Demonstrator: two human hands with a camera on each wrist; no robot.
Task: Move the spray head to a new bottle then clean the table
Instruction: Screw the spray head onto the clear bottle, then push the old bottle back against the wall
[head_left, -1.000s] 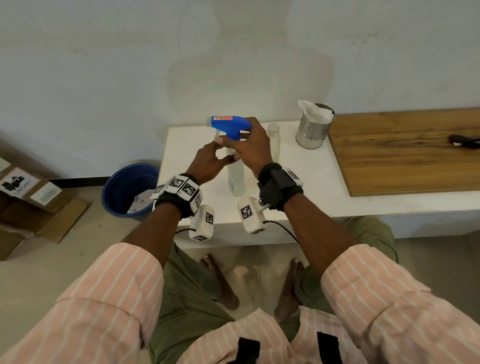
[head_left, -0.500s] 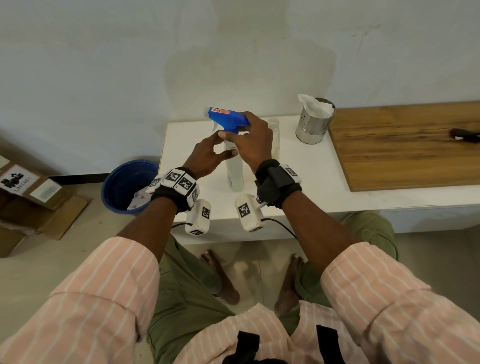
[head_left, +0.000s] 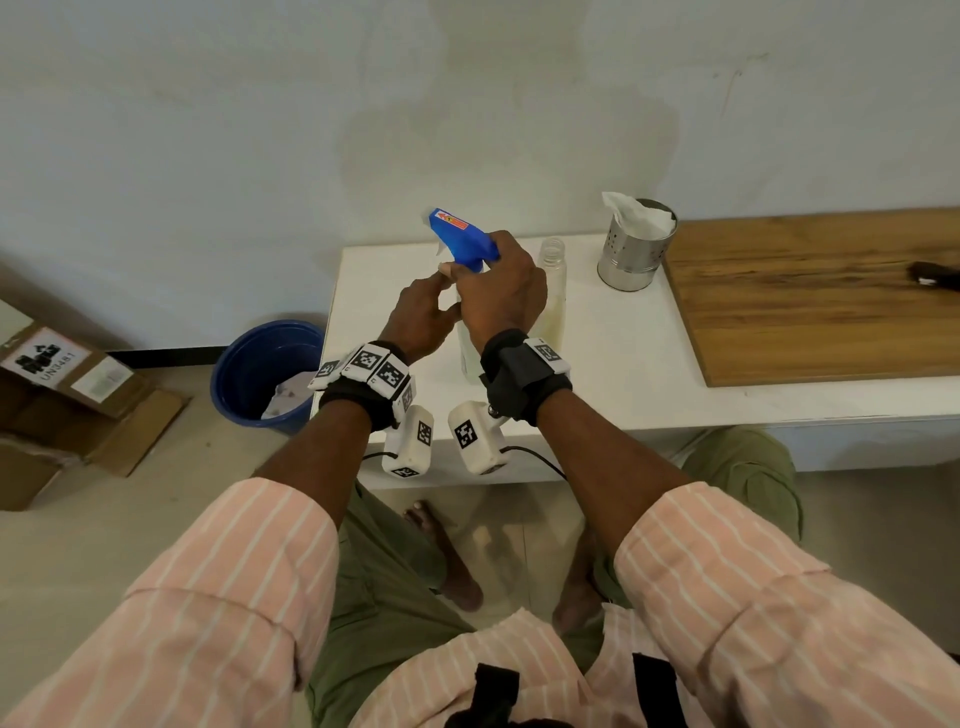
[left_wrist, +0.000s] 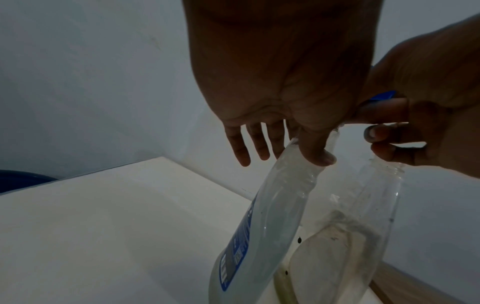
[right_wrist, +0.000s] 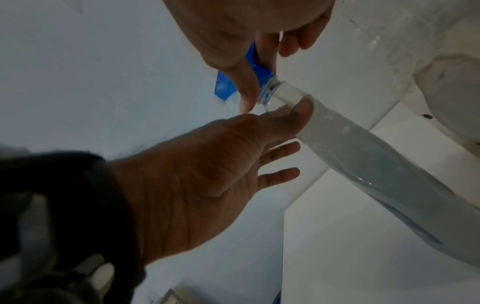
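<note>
A blue spray head sits at the mouth of a clear bottle of pale liquid standing on the white table. My right hand grips the head's collar from above. My left hand pinches the bottle's neck with thumb and forefinger, its other fingers straight. A second clear bottle, with no cap, stands just right of the first one and also shows in the left wrist view. Whether the head is still threaded on is hidden by my fingers.
A perforated steel tin stuffed with white tissue stands at the back of the table. A wooden board covers the right side, with a dark object on it. A blue bucket and cardboard boxes are on the floor to the left.
My right hand has turned the spray head a little on the bottle, so the nozzle swings further toward the wall. My left hand stays at the neck.
</note>
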